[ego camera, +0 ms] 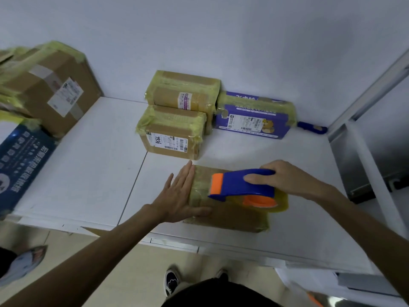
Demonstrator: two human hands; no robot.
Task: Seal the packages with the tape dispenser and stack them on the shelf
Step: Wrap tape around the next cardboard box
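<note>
Package (228,216): brown cardboard, flat, yellowish tape bands (199,187) across its top.

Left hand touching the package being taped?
Touching. Head view: left hand presses flat on the package, thumb lying across its top.

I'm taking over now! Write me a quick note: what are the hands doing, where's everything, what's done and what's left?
Left hand: flat, pressing the left end of the near package.
Right hand: grips the tape dispenser, which rests on top of that package.
Done: the front brown box, back brown box and purple box by the wall already wear yellowish tape.
Left: probably finish taping the near package, then stack it with the others.
</note>
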